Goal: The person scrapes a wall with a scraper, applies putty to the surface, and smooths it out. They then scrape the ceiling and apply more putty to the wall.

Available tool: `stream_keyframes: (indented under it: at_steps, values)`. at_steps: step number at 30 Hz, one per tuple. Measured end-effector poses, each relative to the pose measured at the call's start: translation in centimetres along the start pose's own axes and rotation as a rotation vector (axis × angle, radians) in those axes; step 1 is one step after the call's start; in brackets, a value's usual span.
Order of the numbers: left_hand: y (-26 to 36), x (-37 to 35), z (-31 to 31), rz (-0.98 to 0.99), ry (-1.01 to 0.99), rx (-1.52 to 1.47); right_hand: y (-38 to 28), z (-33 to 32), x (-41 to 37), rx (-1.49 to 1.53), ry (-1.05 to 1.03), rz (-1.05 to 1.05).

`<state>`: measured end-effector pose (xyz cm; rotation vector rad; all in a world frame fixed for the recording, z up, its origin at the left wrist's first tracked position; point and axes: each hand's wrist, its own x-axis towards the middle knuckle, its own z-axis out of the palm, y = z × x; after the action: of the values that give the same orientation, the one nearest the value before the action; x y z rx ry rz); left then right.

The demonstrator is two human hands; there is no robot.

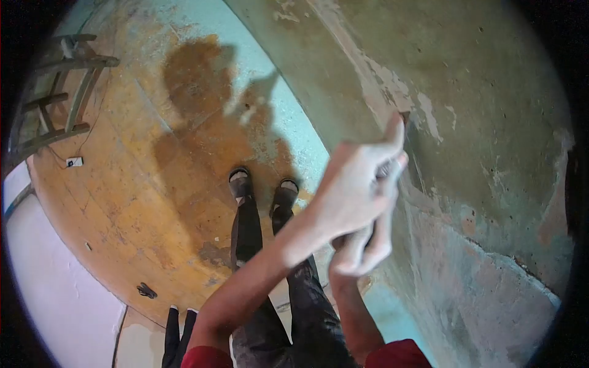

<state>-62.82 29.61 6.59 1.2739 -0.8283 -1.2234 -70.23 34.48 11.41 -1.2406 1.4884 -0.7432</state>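
Observation:
My left hand (356, 187) reaches across the middle toward the wall, one finger stretched along it and the others curled. Just below, my right hand (365, 248) is closed, its fingers bent close against the left one. At the stretched fingertip a small dark edge (405, 115) shows against the wall; the rest of whatever is gripped is hidden by the fingers. Behind them, the grey-green plastered wall (491, 73) carries a pale, patchy filled strip (380, 80) running down toward my fingertips.
A wooden ladder-like frame (76, 64) stands at the far left, near a white socket box (74, 162) with a cord. My sandalled feet (285, 190) stand on the stained orange floor (116, 214). Another person's dark-clothed legs (173, 331) show at the bottom. A dark object (146, 290) lies nearby.

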Motion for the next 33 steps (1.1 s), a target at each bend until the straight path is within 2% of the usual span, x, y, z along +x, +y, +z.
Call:
stream_keyframes:
  at_steps: [2, 4, 6, 7, 8, 10, 11, 12, 14, 15, 16, 18, 19, 20, 24, 26, 27, 30, 33]
  values:
    - [0.7, 0.9, -2.0, 0.011, -0.007, 0.085, 2.4, 0.9, -0.4, -0.204, -0.038, -0.106]
    - [0.7, 0.3, -1.6, -0.069, -0.013, 0.048, 5.6, 1.5, 0.3, -0.162, 0.102, -0.442]
    - [1.0, -0.3, 0.1, 0.016, 0.021, 0.109, 3.0, 0.2, -0.9, -0.036, 0.150, -0.070]
    - [1.4, -0.7, 0.6, 0.005, -0.015, 0.137, 4.5, -1.6, -1.0, -0.130, 0.134, -0.187]
    - [1.5, -0.6, 1.1, 0.025, -0.009, 0.131, 3.8, -2.1, -0.3, -0.133, 0.133, -0.209]
    - [1.2, -0.8, 1.8, -0.095, 0.034, 0.026, 2.3, -2.5, 0.6, -0.181, 0.003, -0.225]
    - [2.3, -0.1, 0.6, -0.105, 0.075, 0.150, 1.6, -2.4, 0.9, -0.201, -0.059, -0.219]
    - [1.9, 0.8, 0.0, -0.055, 0.124, 0.077, 0.4, -1.5, 1.7, -0.110, -0.060, -0.006]
    - [2.1, 1.1, -1.1, -0.117, 0.077, 0.136, 2.2, -0.8, 2.0, -0.165, -0.079, -0.154]
    - [2.0, 0.5, -0.5, -0.118, 0.075, 0.131, 2.0, -1.1, 1.5, -0.104, -0.075, -0.126]
    - [1.7, -0.7, 0.4, -0.059, 0.089, 0.112, 1.9, -1.4, 1.1, -0.104, -0.080, -0.130]
    - [1.3, -0.8, 1.9, 0.135, 0.159, 0.031, 1.9, -2.5, 0.5, -0.185, 0.021, -0.325]
    - [0.8, -1.0, 2.1, 0.008, 0.130, 0.041, 1.9, -3.2, 0.4, -0.119, -0.040, -0.175]
    - [2.2, -0.5, 1.4, -0.121, 0.099, 0.049, 1.9, -3.0, 0.8, -0.125, -0.039, -0.173]
    - [1.7, -0.3, 0.6, -0.113, 0.109, 0.154, 3.1, -1.9, 1.5, -0.197, -0.064, -0.317]
    - [1.3, -1.0, 2.3, 0.096, 0.155, 0.030, 2.5, -2.4, 1.0, -0.155, 0.014, -0.371]
    - [1.3, -0.8, 2.3, 0.081, 0.161, 0.046, 2.6, -3.0, 1.2, -0.120, -0.049, -0.347]
    - [1.7, 0.3, 0.6, 0.009, 0.151, 0.115, 3.8, -2.2, 2.1, -0.163, -0.066, -0.312]
    - [1.1, -0.6, 1.9, 0.078, 0.168, 0.077, 3.1, -2.2, 1.3, -0.141, -0.020, -0.344]
